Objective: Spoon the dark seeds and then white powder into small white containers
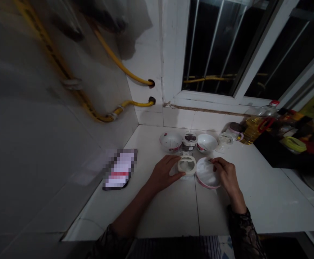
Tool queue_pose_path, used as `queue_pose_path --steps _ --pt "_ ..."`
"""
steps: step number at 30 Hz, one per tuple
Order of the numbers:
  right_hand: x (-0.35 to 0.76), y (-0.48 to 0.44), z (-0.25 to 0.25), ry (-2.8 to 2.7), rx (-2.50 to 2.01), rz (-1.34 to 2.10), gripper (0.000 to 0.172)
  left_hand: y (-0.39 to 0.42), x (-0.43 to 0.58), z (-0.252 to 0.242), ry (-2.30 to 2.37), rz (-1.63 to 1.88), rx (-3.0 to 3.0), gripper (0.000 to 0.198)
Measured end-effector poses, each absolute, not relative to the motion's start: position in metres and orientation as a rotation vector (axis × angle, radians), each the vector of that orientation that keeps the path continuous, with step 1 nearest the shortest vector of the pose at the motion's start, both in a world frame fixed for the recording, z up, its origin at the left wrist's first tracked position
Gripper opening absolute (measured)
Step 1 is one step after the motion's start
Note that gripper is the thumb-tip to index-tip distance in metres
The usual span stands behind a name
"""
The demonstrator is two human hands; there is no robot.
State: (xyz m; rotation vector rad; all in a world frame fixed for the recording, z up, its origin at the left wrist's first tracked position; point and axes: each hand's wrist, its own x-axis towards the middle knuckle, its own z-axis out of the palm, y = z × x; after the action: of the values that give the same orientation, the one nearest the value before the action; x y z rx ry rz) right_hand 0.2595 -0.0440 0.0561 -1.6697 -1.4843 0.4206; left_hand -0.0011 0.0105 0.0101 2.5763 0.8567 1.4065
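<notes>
My left hand [164, 173] is closed around the side of a small jar [187, 165] with a white rim and a see-through top. Just right of the jar stands a white bowl [206, 172] with a pink edge. Over that bowl's right side is my right hand [226, 174], its fingertips pinched together near the rim. Whatever they hold is too small and dark to name. Behind the jar sits a clear container [189, 141] of dark contents, between a white bowl with red marks [170, 141] and another white bowl [206, 143].
A phone [120, 169] lies on the white tiled counter [167, 216] at the left. Toward the back right stand a small clear jar [225, 139], a mug [235, 130], an oil bottle [251, 129] and a black box [271, 149] of condiments. Yellow pipes [92, 111] run along the left wall.
</notes>
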Motion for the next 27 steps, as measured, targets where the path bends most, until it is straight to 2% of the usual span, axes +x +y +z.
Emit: queue_pose_path --steps 17,27 --pt "0.2628 -0.0438 0.0625 -0.912 -1.464 0.694 0.02 0.0117 -0.0024 0.0077 0.849 1.411 2.583 0.041" --pt "0.2674 -0.0413 0.0592 -0.921 -1.438 0.747 0.018 0.0106 -0.0023 0.0102 0.843 1.417 2.589 0.041"
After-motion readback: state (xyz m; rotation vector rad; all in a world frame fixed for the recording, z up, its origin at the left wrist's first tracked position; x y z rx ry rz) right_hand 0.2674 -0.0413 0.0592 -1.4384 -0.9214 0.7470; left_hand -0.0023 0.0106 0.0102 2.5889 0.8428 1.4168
